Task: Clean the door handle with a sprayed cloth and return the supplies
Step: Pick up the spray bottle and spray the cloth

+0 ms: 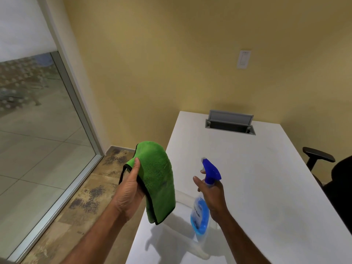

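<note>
Green plush cloth [160, 180], draped.

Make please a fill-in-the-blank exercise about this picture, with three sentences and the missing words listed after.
1. The left hand holds a folded microfibre cloth whose colour is ____.
2. The right hand grips the spray bottle by its neck, and the nozzle points toward the ____.
3. Both hands are raised above the near left corner of the white ____, which has an open cable hatch at its far end.

Missing words: green; cloth; table
</note>
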